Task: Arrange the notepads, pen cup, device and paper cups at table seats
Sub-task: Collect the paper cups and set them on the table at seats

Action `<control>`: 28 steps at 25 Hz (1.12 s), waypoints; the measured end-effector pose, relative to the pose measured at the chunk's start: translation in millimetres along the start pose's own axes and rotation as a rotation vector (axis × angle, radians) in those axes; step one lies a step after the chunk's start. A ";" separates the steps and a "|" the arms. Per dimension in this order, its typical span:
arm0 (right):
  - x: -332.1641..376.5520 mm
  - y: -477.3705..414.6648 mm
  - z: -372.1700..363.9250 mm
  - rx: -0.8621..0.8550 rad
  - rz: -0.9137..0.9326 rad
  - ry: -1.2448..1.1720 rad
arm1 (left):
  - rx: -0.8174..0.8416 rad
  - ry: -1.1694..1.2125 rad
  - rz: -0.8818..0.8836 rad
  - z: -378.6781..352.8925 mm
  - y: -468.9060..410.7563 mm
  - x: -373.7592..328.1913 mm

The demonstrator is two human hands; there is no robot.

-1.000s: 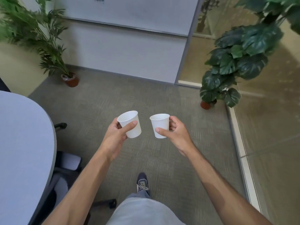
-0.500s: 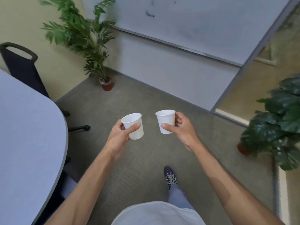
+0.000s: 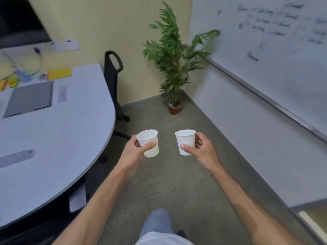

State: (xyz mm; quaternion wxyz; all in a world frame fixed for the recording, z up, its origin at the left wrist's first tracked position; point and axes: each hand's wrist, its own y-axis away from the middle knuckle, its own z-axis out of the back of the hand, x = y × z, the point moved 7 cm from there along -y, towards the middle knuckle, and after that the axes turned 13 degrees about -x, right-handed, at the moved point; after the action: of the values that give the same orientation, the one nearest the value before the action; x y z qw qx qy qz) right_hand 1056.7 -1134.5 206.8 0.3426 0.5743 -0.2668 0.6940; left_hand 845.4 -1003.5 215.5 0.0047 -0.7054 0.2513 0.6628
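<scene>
The table [image 3: 62, 147] fills my far left, its near and left sides cut off by the frame, only its rounded end showing whole. At its far end everything is smeared. I can make out a yellow pad [image 3: 60, 73] and a flat grey slab [image 3: 30, 99] nearer me, but I cannot tell whether the slab is a device or a panel set into the top. The small yellow and blue bits beside the pad are too blurred to name. A dark screen [image 3: 19, 23] is cropped by the upper-left corner.

Behind the table's round end stands a black chair [image 3: 113, 76], its seat hidden by the tabletop.

My left hand [image 3: 132, 152] grips the left paper cup [image 3: 148, 143], with the thumb across the front and the fingers wrapped behind, mostly out of sight. The cup is upright, in the air over the carpet just off the table's edge.

Beyond, in the corner, a potted palm [image 3: 175, 55] stands on the floor.

The right paper cup [image 3: 186, 142] is upright too, near the other but apart from it. My right hand [image 3: 203, 149] holds it with the thumb on the front and curled fingers behind.

At right a whiteboard [image 3: 265, 50] runs out of frame, its writing too blurred to read. My knee [image 3: 157, 221] hides most of one shoe.
</scene>
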 end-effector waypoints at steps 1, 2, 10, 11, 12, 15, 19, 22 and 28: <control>1.5 -13.1 -9.7 0.043 0.007 0.004 | -0.044 0.015 -0.006 4.5 -4.8 -3.0; 3.1 -25.2 -21.4 0.084 0.013 0.008 | -0.085 0.029 -0.010 10.6 -9.9 -6.0; 25.4 -110.5 -165.7 0.408 0.066 0.047 | -0.403 0.112 -0.040 90.7 -83.9 -20.2; 28.2 -121.4 -188.4 0.440 0.061 0.049 | -0.444 0.123 -0.041 104.8 -95.0 -22.5; 31.5 -131.4 -211.0 0.470 0.060 0.050 | -0.482 0.146 -0.042 118.4 -105.8 -25.7; 46.7 -156.5 -287.5 0.575 0.089 0.095 | -0.615 0.236 -0.022 165.9 -139.3 -30.0; 61.0 -172.5 -385.1 0.695 0.122 0.152 | -0.740 0.268 -0.018 220.4 -169.4 -38.3; 70.1 -163.9 -451.9 0.783 0.168 0.208 | -0.837 0.305 -0.018 258.6 -175.0 -42.0; 86.0 -113.1 -576.4 1.069 0.263 0.264 | -1.060 0.449 -0.051 332.8 -159.9 -38.8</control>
State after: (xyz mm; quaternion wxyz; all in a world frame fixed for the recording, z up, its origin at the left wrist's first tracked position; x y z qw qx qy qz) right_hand 781.9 -609.3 174.3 -0.0547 0.5383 0.0973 0.8353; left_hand 592.9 -737.2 159.3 -0.3869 -0.7407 -0.1373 0.5317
